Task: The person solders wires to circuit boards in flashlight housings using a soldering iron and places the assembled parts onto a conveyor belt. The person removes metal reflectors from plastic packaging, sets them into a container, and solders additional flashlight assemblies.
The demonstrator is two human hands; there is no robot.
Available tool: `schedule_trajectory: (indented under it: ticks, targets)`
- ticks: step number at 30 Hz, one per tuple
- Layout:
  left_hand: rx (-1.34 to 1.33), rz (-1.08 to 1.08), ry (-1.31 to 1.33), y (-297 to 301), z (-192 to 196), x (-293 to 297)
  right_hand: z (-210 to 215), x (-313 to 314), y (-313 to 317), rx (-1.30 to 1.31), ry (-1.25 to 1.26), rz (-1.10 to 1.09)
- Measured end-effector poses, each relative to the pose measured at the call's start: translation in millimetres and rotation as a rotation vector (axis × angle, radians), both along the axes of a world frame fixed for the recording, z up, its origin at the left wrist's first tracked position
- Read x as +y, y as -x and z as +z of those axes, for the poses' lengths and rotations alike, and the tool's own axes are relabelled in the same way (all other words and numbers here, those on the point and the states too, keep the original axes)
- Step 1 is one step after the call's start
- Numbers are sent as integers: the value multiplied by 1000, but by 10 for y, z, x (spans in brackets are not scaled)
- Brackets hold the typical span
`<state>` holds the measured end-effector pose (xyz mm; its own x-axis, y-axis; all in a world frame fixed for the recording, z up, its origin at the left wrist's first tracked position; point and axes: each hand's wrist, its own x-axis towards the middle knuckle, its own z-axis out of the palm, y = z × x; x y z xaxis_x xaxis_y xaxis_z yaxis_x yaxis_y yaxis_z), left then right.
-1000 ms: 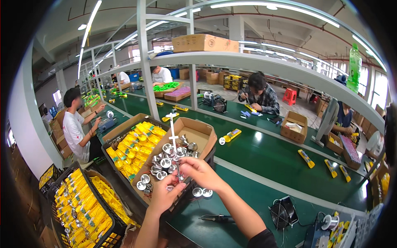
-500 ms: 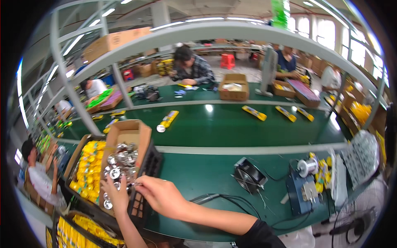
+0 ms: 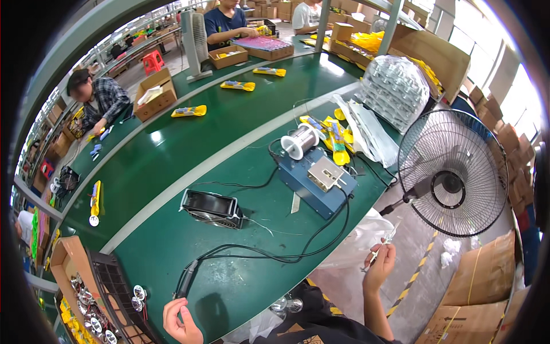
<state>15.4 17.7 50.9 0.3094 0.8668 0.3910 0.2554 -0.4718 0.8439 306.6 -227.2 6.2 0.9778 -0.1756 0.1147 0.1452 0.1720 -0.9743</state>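
Observation:
My left hand (image 3: 182, 322) is at the near table edge, fingers loosely bent with nothing visible in them. Just beyond its fingertips lies a black cabled handle (image 3: 186, 279), looking like a soldering iron. Two shiny lamp cups (image 3: 138, 298) with wires rest on the table to its left. Beyond the table's right edge, my right hand (image 3: 380, 266) is raised, fingers pinched on small pale pieces (image 3: 386, 241) too small to name. A translucent plastic bag (image 3: 364, 235) hangs beside that hand. Two clear, rounded shiny pieces (image 3: 286, 305) sit near my lap.
A blue soldering station (image 3: 318, 180) carries a solder wire spool (image 3: 300, 141). A small black fan (image 3: 212, 208) sits mid-table. A large standing fan (image 3: 452, 178) is at the right. A carton of lamp cups (image 3: 71, 258) stands at lower left. Yellow pieces (image 3: 189, 111) lie on the green belt.
The view has swung right. My hands have left the carton of lamp cups; the right now pinches small pale pieces past the table edge. Two lamp cups now lie on the table.

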Motion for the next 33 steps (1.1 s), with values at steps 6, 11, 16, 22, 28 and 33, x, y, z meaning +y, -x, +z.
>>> schedule_trajectory:
  ticks: [6, 11, 16, 22, 28, 33]
  targets:
    - [25, -66, 1, -218, -51, 4, -453, -657, -683, -248, 739, -247]
    - [98, -98, -43, -401, 26, 49, 224, 234, -1908, -511, 855, -162]
    - [46, -42, -100, -487, 83, 92, 505, 789, -3182, -812, 1025, -377]
    - [90, -65, 13, -141, 35, 162, 135, 972, -4077, -686, 1437, -116]
    - [42, -23, 136, -173, -91, 171, 1718, 2998, -1999, -933, 969, 376]
    - [-19, -59, 120, -439, -157, 250, 1227, 4576, -1930, -1165, 1452, 1253]
